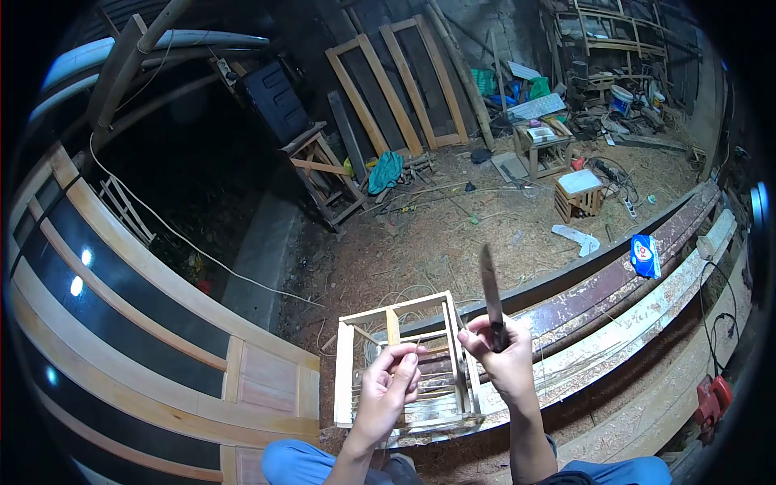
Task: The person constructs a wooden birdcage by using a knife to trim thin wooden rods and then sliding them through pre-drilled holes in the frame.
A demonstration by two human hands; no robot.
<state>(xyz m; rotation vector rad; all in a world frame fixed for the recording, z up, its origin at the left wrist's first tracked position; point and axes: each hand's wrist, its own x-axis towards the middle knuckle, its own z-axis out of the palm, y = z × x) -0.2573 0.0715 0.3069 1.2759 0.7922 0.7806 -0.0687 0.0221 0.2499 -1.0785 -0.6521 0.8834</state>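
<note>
My right hand is closed around the dark handle of a knife, whose blade points up. To its left, my left hand is closed in a pinch, thumb against fingers. Something thin may be between the fingertips, too small to name. Just beyond and beneath both hands is a small wooden frame with slats across its inside. My hands and forearms cover part of it.
On the left lies a large wooden door frame with dark panels. Long planks run along the right, bearing a blue packet. A red power tool is at far right. A slatted wooden box stands on the shaving-strewn floor.
</note>
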